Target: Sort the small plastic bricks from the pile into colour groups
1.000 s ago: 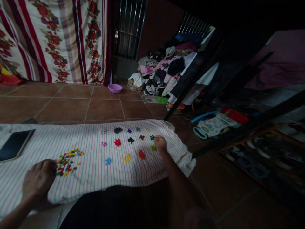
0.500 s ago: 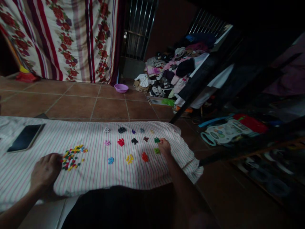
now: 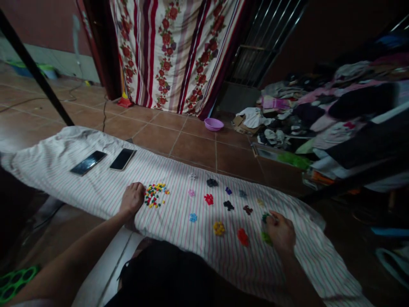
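Observation:
My left hand [image 3: 133, 198] rests on the striped cloth with its fingers curled, against the left edge of a mixed pile of small coloured pieces [image 3: 156, 195]. Whether anything is inside it is hidden. At the right, my right hand [image 3: 283, 232] is closed in a pinch over the dark green pieces [image 3: 265, 217]; what lies between the fingertips is too small to make out. Partly behind that hand are light green pieces [image 3: 266, 238]. Single-colour clusters lie between the hands, among them red [image 3: 208, 199], black [image 3: 228, 205], brown [image 3: 247, 209], yellow [image 3: 219, 228], orange [image 3: 243, 237] and light blue [image 3: 193, 217].
Two phones [image 3: 88, 163] lie on the left part of the striped cloth [image 3: 179, 238]. Beyond it, a purple basin [image 3: 214, 124] stands on the tiled floor before a floral curtain [image 3: 166, 55]. A heap of clothes [image 3: 319, 106] is at the back right.
The view has swung left, bringing a second phone into sight. My right hand stays by the dark green pieces, and my left hand remains beside the mixed pile.

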The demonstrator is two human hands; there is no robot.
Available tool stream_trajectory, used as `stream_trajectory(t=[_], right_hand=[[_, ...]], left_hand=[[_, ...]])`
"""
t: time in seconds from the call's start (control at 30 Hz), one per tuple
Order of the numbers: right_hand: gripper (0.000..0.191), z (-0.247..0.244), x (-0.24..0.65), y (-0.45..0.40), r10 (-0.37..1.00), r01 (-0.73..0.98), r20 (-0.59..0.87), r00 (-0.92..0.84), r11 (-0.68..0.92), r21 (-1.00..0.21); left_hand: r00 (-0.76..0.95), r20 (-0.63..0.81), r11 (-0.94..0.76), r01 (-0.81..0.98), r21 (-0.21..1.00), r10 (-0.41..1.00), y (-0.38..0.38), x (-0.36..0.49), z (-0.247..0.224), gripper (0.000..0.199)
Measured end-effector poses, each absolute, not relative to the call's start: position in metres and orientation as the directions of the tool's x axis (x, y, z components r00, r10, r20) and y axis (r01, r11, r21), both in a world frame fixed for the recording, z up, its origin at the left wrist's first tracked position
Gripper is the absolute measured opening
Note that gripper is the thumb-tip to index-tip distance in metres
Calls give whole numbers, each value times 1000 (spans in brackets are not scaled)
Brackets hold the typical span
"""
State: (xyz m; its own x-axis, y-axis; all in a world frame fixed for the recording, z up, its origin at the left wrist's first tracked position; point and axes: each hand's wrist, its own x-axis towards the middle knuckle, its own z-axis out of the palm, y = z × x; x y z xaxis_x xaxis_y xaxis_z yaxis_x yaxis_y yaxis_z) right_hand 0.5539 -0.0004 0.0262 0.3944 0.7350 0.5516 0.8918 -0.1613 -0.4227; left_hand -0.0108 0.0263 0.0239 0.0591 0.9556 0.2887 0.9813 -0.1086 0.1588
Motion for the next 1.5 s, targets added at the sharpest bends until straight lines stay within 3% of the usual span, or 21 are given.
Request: stream_trajectory(t=[0.17, 0.37, 0.63, 0.87, 1.2, 1.4, 1.5], right_hand=[[38, 46, 469, 7, 775, 878, 558, 297, 8, -478], [33, 33, 346, 11, 873, 761, 478, 100, 242, -601], [28, 17, 219, 13, 934, 617, 321, -156, 346, -707], [28, -1, 187, 16, 939, 681, 316, -136, 320, -658], [24, -6, 180, 7, 927, 726, 362, -103, 319, -609], [24, 0, 178, 2, 933, 735, 354, -63, 284, -616], [24, 1, 178, 0, 940, 734, 337, -51, 264, -626]], left_hand=[[61, 279, -114, 977, 179, 958, 28, -13, 22, 16], [56, 289, -119, 972, 203, 956, 29, -15, 21, 17], [17, 293, -90, 967, 237, 956, 32, -15, 20, 24], [27, 302, -109, 959, 261, 953, 32, -17, 16, 22], [12, 277, -128, 905, 405, 961, 31, -25, 12, 21], [122, 311, -249, 877, 410, 942, 27, -33, 8, 25], [100, 312, -220, 899, 379, 945, 22, -31, 12, 24]])
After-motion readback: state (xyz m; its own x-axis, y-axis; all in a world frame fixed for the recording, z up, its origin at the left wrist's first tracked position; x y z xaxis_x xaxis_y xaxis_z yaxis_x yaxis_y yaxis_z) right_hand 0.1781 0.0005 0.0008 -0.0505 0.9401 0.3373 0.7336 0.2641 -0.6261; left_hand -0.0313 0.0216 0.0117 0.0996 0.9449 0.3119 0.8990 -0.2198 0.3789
